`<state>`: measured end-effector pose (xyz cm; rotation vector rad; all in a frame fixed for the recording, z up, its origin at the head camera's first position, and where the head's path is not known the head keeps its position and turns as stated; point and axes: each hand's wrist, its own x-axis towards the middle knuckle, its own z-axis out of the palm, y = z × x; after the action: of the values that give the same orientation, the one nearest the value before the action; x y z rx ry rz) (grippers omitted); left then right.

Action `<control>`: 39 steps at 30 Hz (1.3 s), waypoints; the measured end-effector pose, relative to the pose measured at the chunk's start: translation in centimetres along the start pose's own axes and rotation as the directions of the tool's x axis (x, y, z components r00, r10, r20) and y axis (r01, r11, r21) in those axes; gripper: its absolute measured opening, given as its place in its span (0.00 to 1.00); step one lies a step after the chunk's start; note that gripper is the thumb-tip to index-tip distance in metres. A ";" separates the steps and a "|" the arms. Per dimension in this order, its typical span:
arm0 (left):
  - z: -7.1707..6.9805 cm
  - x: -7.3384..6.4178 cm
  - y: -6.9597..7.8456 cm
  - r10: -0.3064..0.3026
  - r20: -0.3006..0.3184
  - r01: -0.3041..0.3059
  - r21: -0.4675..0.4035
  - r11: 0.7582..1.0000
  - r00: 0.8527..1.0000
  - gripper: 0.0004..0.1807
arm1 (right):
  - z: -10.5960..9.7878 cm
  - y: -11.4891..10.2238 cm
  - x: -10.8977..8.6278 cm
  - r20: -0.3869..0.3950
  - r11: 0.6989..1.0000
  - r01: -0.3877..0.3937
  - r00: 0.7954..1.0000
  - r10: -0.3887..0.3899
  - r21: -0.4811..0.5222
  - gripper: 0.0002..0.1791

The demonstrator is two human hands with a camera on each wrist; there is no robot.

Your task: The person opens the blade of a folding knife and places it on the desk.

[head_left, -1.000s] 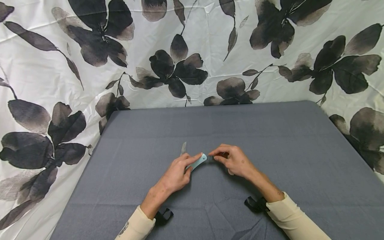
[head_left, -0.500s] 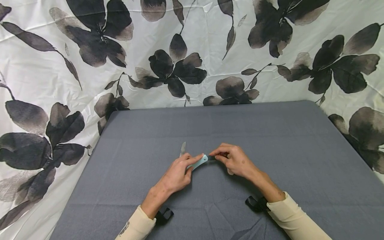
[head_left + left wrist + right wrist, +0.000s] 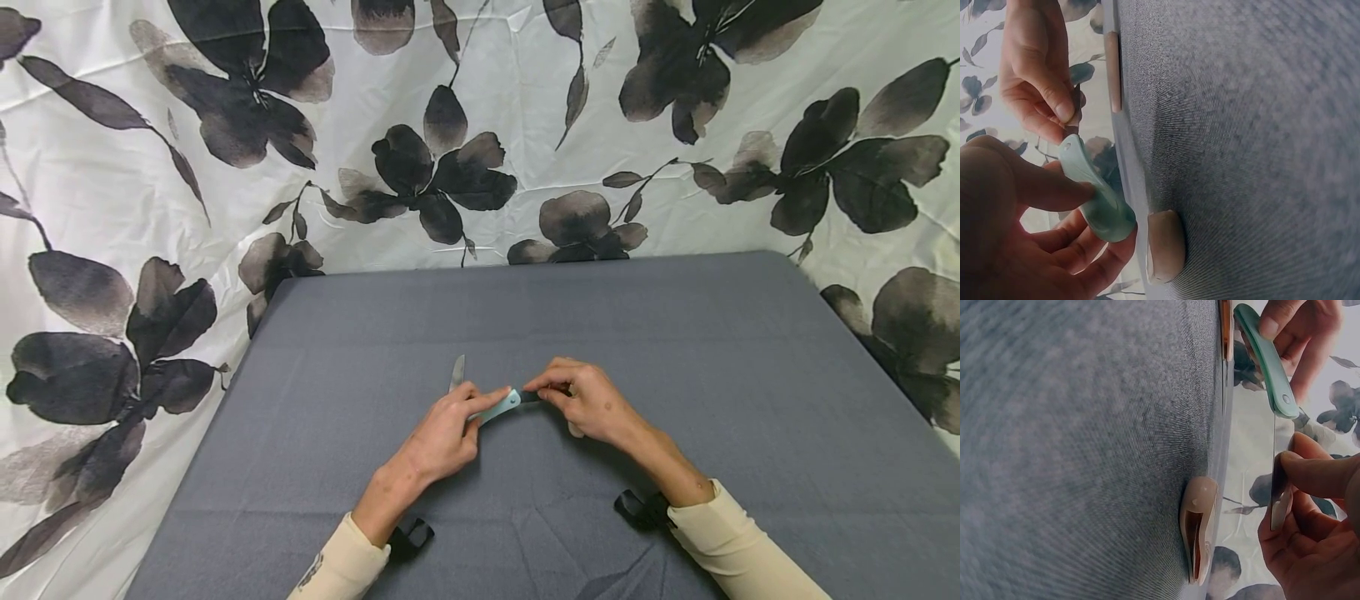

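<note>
A folding knife with a mint green handle (image 3: 498, 407) is held between my hands, its blade (image 3: 1281, 472) swung out of the handle. My left hand (image 3: 442, 429) grips the handle, thumb on one side and fingers beneath, as the left wrist view shows. My right hand (image 3: 588, 402) pinches the blade between thumb and fingers. In the head view the blade looks dark and short, partly covered by the right fingers. Behind the left hand a second blade (image 3: 457, 372) points away, and the hand hides its other end.
Beneath the hands, a beige slotted handle (image 3: 1199, 530) lies on the grey cloth-covered table (image 3: 540, 308). Another beige-brown handle-like piece (image 3: 1166, 247) lies on the cloth below the left hand. A floral sheet (image 3: 555, 100) hangs behind the table.
The mint handle has tilted a little, its blade end dropping slightly and shifting right. The blade shows more clearly as a dark strip. Both hands keep their hold and barely move.
</note>
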<state>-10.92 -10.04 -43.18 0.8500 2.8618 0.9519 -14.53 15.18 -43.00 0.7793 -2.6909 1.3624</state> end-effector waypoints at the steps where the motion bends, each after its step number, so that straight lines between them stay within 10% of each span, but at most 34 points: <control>1: 0.0 0.0 0.0 -0.002 0.001 0.002 0.003 1.000 1.000 0.33 | 0.0 0.0 0.0 0.000 1.000 0.007 1.000 -0.007 -0.004 0.10; 39: 0.3 0.4 0.3 0.004 0.022 -0.006 0.093 0.996 1.000 0.32 | -0.4 0.6 0.3 0.022 0.994 0.096 0.995 -0.094 -0.057 0.11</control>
<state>-11.08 -9.42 -43.16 0.8695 2.9071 0.8095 -15.15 15.63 -43.17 0.9064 -2.6565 1.2568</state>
